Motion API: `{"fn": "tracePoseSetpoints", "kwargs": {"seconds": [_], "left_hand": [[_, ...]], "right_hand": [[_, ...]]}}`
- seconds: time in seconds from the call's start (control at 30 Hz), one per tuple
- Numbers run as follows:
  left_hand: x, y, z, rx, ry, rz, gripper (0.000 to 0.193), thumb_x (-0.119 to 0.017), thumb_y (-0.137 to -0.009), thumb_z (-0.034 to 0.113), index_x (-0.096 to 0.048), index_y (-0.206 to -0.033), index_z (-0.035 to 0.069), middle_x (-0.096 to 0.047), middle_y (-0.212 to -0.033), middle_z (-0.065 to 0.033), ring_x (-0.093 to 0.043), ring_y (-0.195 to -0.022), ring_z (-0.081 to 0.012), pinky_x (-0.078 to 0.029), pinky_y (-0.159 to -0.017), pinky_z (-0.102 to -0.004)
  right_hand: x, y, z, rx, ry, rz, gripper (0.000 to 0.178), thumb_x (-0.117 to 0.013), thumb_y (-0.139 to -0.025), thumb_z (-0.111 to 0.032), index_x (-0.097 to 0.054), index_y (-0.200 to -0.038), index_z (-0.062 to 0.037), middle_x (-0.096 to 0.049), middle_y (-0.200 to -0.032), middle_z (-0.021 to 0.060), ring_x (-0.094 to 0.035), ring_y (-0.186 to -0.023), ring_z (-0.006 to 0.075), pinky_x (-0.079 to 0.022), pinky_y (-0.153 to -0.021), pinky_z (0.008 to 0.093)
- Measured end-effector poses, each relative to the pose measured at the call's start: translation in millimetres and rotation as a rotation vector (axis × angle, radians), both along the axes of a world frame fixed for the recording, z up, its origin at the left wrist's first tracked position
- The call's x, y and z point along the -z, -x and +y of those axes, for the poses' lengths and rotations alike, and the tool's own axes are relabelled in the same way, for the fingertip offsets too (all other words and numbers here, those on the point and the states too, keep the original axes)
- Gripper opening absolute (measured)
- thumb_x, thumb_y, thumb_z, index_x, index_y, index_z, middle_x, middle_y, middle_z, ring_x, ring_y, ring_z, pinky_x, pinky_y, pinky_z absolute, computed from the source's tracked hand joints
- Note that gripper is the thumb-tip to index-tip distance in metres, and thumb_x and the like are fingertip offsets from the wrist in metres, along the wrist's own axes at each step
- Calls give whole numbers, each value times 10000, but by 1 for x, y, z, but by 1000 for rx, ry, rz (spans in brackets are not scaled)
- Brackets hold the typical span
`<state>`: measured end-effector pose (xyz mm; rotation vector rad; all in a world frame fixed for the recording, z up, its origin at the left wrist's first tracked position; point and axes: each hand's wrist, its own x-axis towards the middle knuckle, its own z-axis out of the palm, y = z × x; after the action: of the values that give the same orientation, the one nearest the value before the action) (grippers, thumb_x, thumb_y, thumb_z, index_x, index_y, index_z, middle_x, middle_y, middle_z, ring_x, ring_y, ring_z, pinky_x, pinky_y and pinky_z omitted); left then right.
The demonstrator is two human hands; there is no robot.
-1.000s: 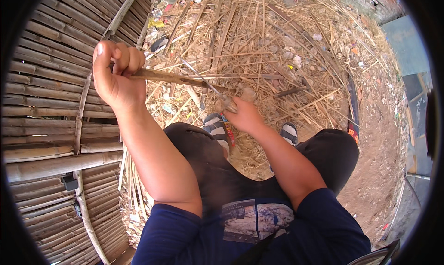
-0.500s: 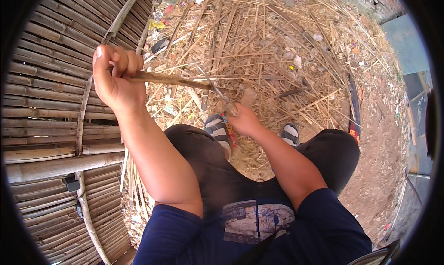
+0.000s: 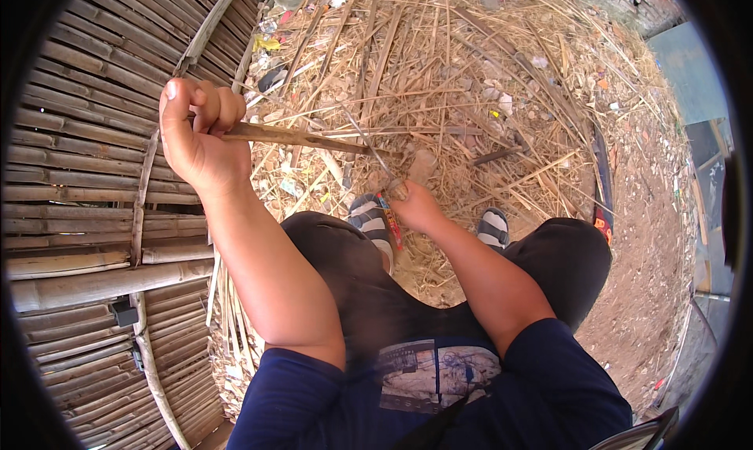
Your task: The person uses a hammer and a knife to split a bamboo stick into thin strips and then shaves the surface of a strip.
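My left hand (image 3: 205, 140) is raised beside the bamboo wall, its fingers wrapped round one end of a brown bamboo strip (image 3: 294, 137). The strip runs rightward over the littered ground, and its far end blends into the straw. Low in the middle, my right hand (image 3: 417, 208) grips the handle of a knife (image 3: 375, 153). Its thin blade points up and to the left, crossing the strip near the strip's right end. Whether the edge bites into the bamboo cannot be made out. Most of the handle is hidden in my fist.
On the left stands a wall of bamboo slats (image 3: 78, 171). Dry straw and split bamboo pieces (image 3: 384, 50) cover the ground ahead, with scraps of litter. My sandalled feet (image 3: 492, 226) are below my hands. Bare soil (image 3: 635, 293) and grey-blue panels (image 3: 682, 73) lie to the right.
The knife blade has shifted slightly to the right along the bamboo strip. My right hand has moved a little rightward, and my left hand with the strip has barely moved.
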<state>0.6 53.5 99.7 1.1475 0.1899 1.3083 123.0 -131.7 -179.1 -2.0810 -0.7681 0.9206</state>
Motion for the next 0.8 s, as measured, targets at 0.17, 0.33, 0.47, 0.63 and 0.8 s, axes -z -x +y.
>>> {"fn": "tracePoseSetpoints", "kwargs": {"seconds": [0.17,0.33,0.47,0.63,0.8], "left_hand": [[0,-5,-4,48,-27,-3,282,-604,-979,270,-490,-795,89,-268,-593,24,-201,-535,-109,-200,-535,-303],[2,-2,-5,14,-34,12,280,-593,-983,267,-488,-795,89,-275,-593,21,-204,-536,-109,-203,-535,-306],[1,-1,0,31,-24,-7,288,-608,-979,272,-478,-790,98,-274,-603,23,-203,-539,-110,-204,-544,-306],[0,-3,-2,19,-32,-1,274,-589,-987,261,-493,-801,85,-279,-587,20,-214,-534,-108,-208,-535,-299],[1,-6,-5,16,-33,10,261,-589,-983,254,-497,-806,85,-283,-588,19,-216,-533,-107,-210,-533,-298]], "right_hand": [[-67,4,9,-139,-294,98,422,-720,-820,-229,-623,-1152,12,-698,-960,217,-685,-913,358,-525,-808,426],[-48,5,14,-142,-277,112,444,-696,-809,-205,-627,-1195,4,-699,-1018,240,-696,-958,366,-534,-835,437],[17,-3,-2,-15,-87,44,481,-694,-800,-215,-622,-1219,11,-705,-1044,243,-694,-993,383,-538,-866,440],[-2,-4,-2,-27,-57,42,492,-692,-804,-223,-619,-1231,11,-706,-1051,250,-689,-1017,396,-534,-885,439],[-47,3,10,-88,-296,115,431,-717,-806,-219,-627,-1156,15,-700,-973,215,-684,-919,354,-525,-815,428]]}}
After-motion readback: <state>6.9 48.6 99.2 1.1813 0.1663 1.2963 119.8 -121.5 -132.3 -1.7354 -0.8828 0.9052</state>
